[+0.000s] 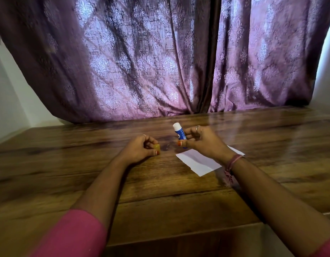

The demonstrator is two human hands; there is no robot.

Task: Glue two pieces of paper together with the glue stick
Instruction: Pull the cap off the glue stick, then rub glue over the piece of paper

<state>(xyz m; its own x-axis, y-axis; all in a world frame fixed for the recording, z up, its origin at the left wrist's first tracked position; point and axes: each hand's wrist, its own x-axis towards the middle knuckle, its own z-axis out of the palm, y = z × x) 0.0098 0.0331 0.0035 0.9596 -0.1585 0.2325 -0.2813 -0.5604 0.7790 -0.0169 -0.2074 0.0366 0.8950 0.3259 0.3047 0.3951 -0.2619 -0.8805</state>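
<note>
While the left hand (140, 148) curls its fingers around a yellow cap (157, 146) on the worktop (86, 173), the right hand (203, 140) grips the blue glue stick (180, 133) near its base. The stick's long axis stands almost upright, white tip up and leaning slightly left. White paper (199, 162) lies just below and near the right wrist, so the stick must tip down toward it.

Dim room; backlit curtain (160, 62); glare on table (271, 123); edges warped.
</note>
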